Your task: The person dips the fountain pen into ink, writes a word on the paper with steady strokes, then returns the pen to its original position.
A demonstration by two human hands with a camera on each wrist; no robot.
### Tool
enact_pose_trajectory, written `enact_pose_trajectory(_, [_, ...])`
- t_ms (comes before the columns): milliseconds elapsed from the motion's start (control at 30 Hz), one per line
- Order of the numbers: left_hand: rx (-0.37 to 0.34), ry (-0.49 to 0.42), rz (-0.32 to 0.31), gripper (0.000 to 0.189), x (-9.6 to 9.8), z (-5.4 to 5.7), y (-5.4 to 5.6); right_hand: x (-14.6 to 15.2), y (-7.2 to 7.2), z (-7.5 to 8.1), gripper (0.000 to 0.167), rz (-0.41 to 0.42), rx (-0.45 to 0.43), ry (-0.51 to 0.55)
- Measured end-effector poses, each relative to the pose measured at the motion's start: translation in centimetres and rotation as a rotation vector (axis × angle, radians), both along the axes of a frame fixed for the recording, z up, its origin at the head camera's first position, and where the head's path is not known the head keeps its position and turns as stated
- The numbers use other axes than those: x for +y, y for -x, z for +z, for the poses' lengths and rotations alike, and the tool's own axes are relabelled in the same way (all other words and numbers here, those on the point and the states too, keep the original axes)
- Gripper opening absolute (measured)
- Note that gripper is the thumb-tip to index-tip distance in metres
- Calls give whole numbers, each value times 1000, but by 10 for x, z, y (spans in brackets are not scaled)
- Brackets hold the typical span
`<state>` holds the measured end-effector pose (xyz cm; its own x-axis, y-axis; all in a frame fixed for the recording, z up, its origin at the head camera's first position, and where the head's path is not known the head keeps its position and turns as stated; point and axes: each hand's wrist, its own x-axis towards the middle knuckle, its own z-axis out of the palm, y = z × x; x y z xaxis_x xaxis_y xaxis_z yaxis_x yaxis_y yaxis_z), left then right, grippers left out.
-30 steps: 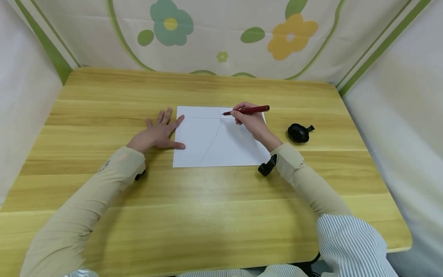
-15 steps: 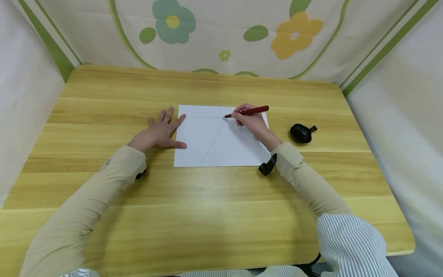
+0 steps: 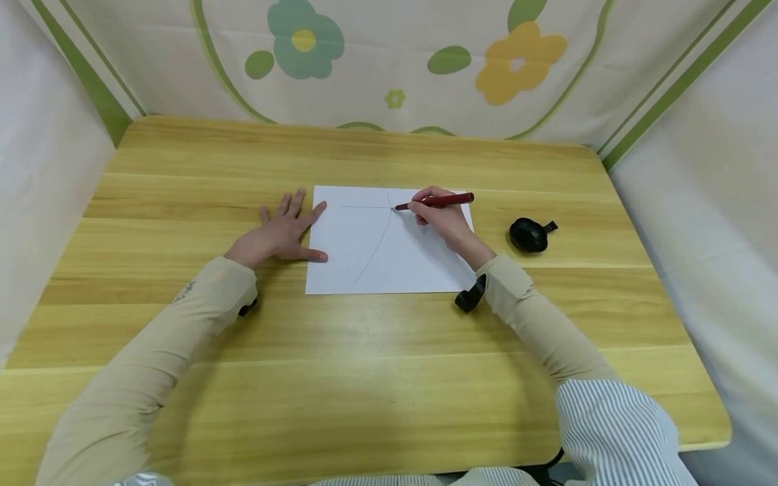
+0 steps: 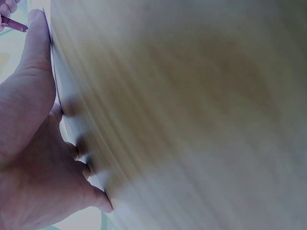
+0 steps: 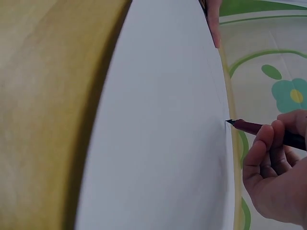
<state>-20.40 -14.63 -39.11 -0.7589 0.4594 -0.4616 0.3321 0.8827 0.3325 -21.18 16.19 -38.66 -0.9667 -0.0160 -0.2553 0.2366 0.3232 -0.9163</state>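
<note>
A white sheet of paper point(image 3: 346, 263) lies on the wooden table, bearing a thin horizontal line and a long curved line that cross near its upper middle. My left hand point(image 3: 276, 235) is spread flat at the sheet's left edge, with thumb and forefinger tips on the paper. In my right hand point(image 3: 446, 219) I pinch a dark red pen point(image 3: 442, 200), its tip right at the crossing of the lines. The right wrist view shows the pen's dark nib point(image 5: 230, 122) at the paper's surface, with thumb and fingers curled round the barrel.
To the right of the paper sits a small black round object point(image 3: 527, 235) with a short tab. A black wrist-worn piece point(image 3: 469, 297) hangs by my right cuff. Behind the table point(image 3: 365, 378) stands a white curtain point(image 3: 377, 40) with printed flowers.
The pen tip has moved slightly down and right, from above the horizontal line to the crossing, and the pen now lies flatter. My left hand stays in place.
</note>
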Motion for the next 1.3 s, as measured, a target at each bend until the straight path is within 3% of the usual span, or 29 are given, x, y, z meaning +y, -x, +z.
enact_pose_trajectory(1300, [-1,-10,3,105,-5,0,1,7,-12,-2,15,31,0,-10])
